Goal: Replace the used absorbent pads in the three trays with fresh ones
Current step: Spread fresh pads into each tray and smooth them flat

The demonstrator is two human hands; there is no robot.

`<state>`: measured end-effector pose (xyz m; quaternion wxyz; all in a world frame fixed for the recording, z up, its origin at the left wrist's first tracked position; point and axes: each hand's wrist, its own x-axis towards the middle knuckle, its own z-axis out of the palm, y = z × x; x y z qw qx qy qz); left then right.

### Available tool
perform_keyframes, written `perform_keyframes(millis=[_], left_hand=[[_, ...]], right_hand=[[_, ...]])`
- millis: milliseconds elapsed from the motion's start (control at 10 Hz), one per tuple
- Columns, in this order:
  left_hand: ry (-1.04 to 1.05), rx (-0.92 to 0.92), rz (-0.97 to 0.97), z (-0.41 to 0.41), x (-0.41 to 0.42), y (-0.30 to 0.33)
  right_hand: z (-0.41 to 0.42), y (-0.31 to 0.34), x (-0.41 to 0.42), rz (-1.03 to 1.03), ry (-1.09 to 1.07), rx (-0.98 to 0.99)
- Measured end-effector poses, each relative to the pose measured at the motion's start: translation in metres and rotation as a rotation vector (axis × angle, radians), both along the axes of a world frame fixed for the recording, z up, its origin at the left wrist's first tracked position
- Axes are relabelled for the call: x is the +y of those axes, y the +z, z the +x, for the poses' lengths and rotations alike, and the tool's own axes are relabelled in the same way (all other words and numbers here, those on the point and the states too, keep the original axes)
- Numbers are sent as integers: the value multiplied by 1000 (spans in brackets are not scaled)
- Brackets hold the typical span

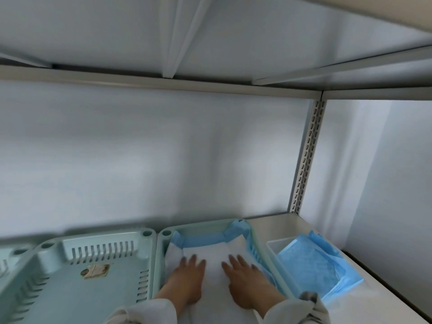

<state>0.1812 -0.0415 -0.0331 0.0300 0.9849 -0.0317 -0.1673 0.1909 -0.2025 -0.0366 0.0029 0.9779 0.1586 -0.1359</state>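
Pressing down with both palms, we have our hands flat on the white absorbent pad (215, 256) that lies in the right-hand tray (163, 251) on the shelf (280, 228). Our left hand (187, 274) and right hand (245, 274) lie side by side but apart, fingers straight and spread, gripping nothing. The pad's blue backing edge (203, 238) folds up along the tray's far wall and its far right corner. Just beside this tray, toward the left edge of the shelf, the middle tray (93, 277) sits bare, showing its slotted walls and a worn label (95, 272) on its floor. A sliver of a third tray (9, 260) shows at the left edge of view. On the other side, near the right edge of the shelf, a small white container (275, 247) holds a stack of blue folded pads (311, 267) that spills over its rim. Light sleeves (145, 312) cover our wrists. A slotted metal upright (308, 155) stands at the shelf's far right corner.
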Motion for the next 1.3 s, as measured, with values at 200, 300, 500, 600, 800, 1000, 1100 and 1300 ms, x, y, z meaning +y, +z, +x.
perform_keyframes(millis=[200,300,500,600,800,1000,1100,1300], left_hand=[[66,78,-70,-3,9,-13],[103,51,-3,-3,11,-10],[215,-4,-85,7,7,-18],[188,-235,-114,19,14,-18],[135,-107,-109,-6,-8,-15],[-91,-442,-268,-42,-3,-11],[123,-399,-313,-56,-15,-28],[21,-778,-138,-106,-15,-38]], right_hand=[[3,-16,-4,33,-161,83],[4,-22,-3,65,-260,-20],[24,-25,19,46,-3,29],[41,-24,3,19,-221,19],[9,-4,-3,47,-52,-17],[-23,-23,-23,-5,-177,-221],[-38,-18,-18,71,-272,-269],[-90,-12,-9,3,-59,144]])
